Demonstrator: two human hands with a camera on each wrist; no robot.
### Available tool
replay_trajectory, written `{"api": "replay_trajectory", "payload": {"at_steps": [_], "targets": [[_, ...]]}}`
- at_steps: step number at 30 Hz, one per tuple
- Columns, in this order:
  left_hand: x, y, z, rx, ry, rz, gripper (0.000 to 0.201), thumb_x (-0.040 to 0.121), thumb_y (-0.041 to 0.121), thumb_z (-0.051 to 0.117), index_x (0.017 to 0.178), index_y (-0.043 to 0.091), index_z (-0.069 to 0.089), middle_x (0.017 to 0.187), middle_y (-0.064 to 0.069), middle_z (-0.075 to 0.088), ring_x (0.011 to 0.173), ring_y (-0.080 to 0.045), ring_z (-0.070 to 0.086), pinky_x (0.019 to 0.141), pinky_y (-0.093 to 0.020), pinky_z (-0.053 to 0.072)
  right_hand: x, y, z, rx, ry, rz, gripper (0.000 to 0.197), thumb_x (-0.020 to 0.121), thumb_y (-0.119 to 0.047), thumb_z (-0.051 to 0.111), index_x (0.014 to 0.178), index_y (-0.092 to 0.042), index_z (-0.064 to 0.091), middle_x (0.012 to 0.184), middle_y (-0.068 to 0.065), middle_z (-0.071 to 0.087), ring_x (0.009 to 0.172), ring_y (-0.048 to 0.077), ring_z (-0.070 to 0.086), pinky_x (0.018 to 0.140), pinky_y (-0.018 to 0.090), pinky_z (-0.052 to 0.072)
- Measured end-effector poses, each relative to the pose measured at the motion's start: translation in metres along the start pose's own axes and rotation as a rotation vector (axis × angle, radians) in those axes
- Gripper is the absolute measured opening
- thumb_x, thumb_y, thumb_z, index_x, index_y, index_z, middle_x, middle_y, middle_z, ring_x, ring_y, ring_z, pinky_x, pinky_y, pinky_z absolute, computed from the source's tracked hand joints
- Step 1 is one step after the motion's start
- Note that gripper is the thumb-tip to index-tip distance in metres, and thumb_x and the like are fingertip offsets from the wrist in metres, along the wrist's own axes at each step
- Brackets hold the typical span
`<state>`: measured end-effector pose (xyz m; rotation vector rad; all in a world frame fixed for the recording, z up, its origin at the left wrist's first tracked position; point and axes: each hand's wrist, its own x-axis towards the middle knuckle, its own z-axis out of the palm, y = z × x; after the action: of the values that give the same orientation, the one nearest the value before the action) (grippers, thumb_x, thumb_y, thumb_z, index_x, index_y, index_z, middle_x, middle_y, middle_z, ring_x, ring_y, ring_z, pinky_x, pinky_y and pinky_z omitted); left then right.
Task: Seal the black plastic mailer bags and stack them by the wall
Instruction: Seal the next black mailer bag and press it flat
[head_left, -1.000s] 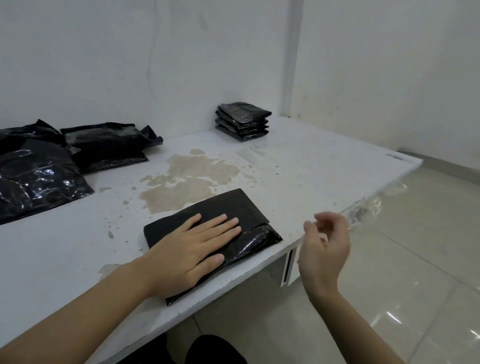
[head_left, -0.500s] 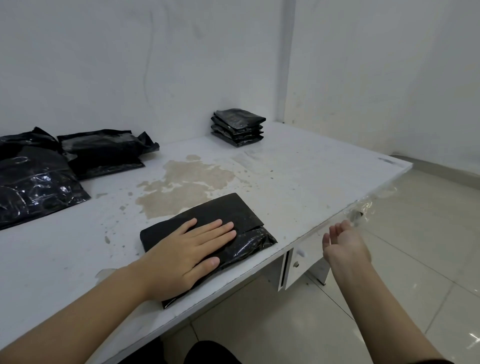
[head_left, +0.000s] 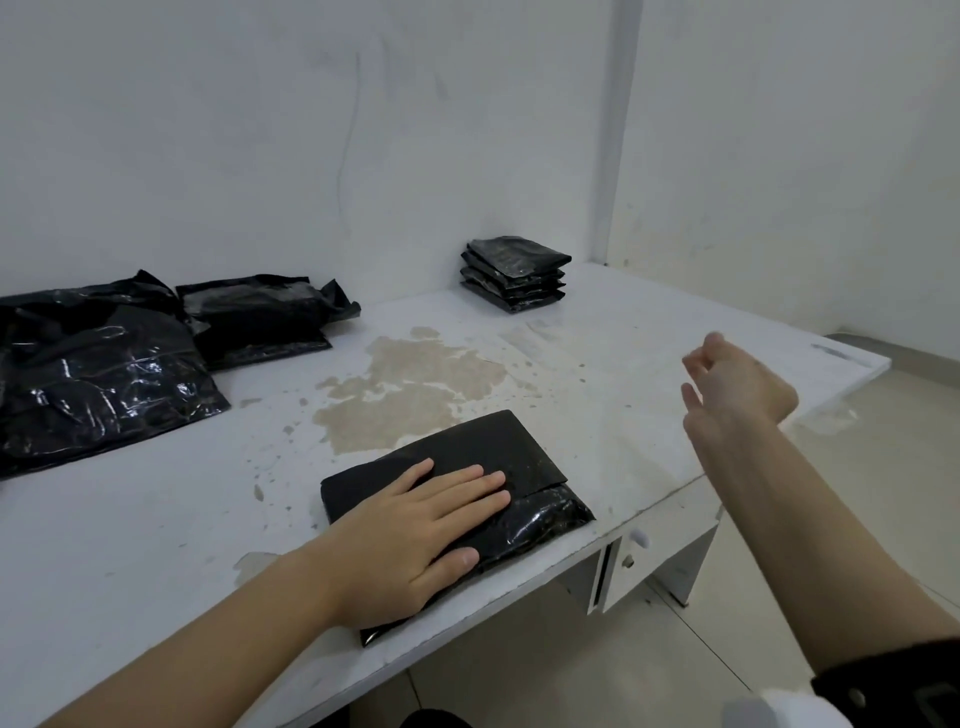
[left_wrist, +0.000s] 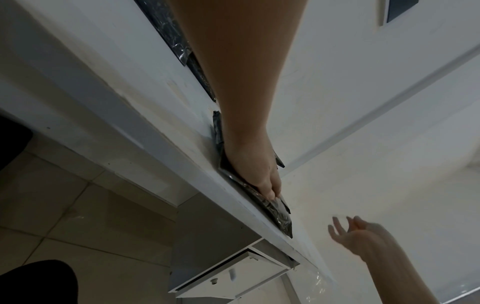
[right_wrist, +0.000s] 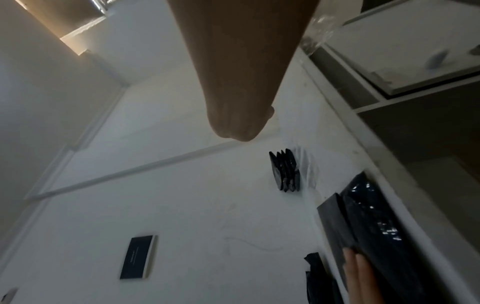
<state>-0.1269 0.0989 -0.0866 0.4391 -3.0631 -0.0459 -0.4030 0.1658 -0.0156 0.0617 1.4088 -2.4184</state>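
Observation:
A black mailer bag (head_left: 524, 467) with its flap folded over lies near the front edge of the white table (head_left: 649, 338). My left hand (head_left: 415, 525) presses flat on it with straight fingers; in the left wrist view the left hand (left_wrist: 262, 176) rests on the bag (left_wrist: 281, 218). My right hand (head_left: 727, 384) hovers empty above the table to the right of the bag, fingers loosely spread, also seen as the right hand (left_wrist: 353, 232). A stack of sealed black bags (head_left: 514, 273) sits by the back wall, and shows in the right wrist view as the stack (right_wrist: 285, 170).
Loose black plastic bags (head_left: 98, 374) and another filled bag (head_left: 260, 317) lie at the back left. A brown stain (head_left: 410, 389) marks the table's middle. A drawer (head_left: 654, 551) hangs under the front edge, with tiled floor (head_left: 857, 493) to the right.
My right hand has risen from below the table edge and moved up over the tabletop to the right of the bag. The left hand has stayed flat on the bag.

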Motion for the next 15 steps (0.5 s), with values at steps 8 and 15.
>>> {"api": "replay_trajectory", "payload": {"at_steps": [8, 15], "targets": [[-0.005, 0.003, 0.000, 0.231, 0.155, -0.024, 0.052, 0.101, 0.046, 0.016, 0.140, 0.026, 0.044, 0.118, 0.010, 0.046, 0.110, -0.015, 0.039, 0.098, -0.032, 0.024, -0.011, -0.033, 0.044, -0.109, -0.316, -0.026, 0.007, 0.087, -0.014, 0.067, 0.083, -0.012, 0.061, 0.074, -0.002, 0.062, 0.087, 0.014, 0.071, 0.082, 0.034, 0.053], [-0.006, 0.022, -0.008, 0.239, 0.125, -0.110, 0.051, 0.096, 0.043, 0.027, 0.140, 0.026, 0.047, 0.109, 0.012, 0.050, 0.094, -0.012, 0.043, 0.087, -0.031, 0.026, -0.044, -0.038, 0.054, -0.126, -0.556, -0.009, 0.008, 0.087, -0.017, 0.068, 0.087, -0.013, 0.061, 0.075, -0.003, 0.064, 0.087, 0.016, 0.072, 0.087, 0.045, 0.053]]}}
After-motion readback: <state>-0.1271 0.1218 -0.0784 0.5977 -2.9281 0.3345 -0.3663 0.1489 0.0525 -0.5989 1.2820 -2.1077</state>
